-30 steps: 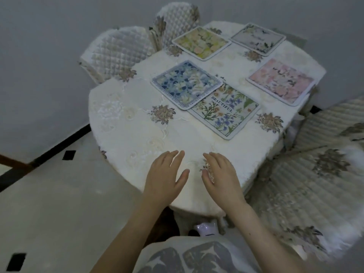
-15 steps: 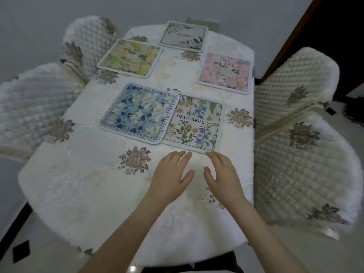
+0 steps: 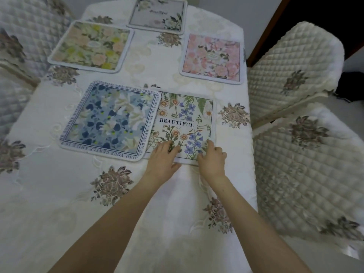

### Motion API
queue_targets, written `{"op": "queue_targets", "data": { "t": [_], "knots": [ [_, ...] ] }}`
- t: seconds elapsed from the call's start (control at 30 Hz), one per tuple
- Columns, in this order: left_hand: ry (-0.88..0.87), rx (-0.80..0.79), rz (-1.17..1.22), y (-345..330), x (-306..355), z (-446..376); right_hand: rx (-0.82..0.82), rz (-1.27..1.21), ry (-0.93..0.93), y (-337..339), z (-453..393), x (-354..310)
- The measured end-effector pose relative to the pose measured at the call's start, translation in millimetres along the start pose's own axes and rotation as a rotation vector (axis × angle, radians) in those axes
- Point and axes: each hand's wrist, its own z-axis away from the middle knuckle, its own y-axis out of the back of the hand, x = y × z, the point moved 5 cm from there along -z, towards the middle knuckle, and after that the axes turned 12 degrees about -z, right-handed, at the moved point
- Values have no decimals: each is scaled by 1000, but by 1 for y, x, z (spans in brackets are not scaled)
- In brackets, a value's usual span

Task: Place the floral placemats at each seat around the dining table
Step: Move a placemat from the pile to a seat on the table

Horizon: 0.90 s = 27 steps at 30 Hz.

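Five floral placemats lie on the cloth-covered table [image 3: 49, 184]. The white "BEAUTIFUL" placemat [image 3: 185, 119] sits near the right edge, its left side tucked under the blue floral placemat [image 3: 110, 119]. My left hand [image 3: 163, 158] and my right hand [image 3: 211, 156] both hold the near edge of the "BEAUTIFUL" placemat, fingers on top, with the left thumb at the rim. Farther back lie a yellow-peach placemat [image 3: 90, 46], a pink placemat [image 3: 211, 58] and a grey placemat [image 3: 157, 14].
Quilted cream chairs stand close on the right, one further back [image 3: 291, 66] and one nearer [image 3: 307, 174]. More quilted chairs [image 3: 25, 32] crowd the left side. A dark doorway [image 3: 325, 10] opens at the far right.
The view has swung round and closer to the table's end. Both hands have reached forward from the bare cloth onto the near edge of the "BEAUTIFUL" placemat.
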Motion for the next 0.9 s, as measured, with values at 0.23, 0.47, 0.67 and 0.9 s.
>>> {"op": "queue_targets", "data": {
  "t": [0.23, 0.47, 0.67, 0.9],
  "knots": [
    [-47, 67, -57, -1, -3, -2, 76, -306, -140, 13, -22, 18],
    [-36, 25, -66, -2, 12, 6, 67, -267, -63, 18, -20, 23],
    [-86, -4, -81, -11, 52, 28, 45, -241, -78, 41, 3, 62],
    [-63, -32, -94, -26, 101, 64, 39, -156, -114, 65, 38, 104]
  ]
}}
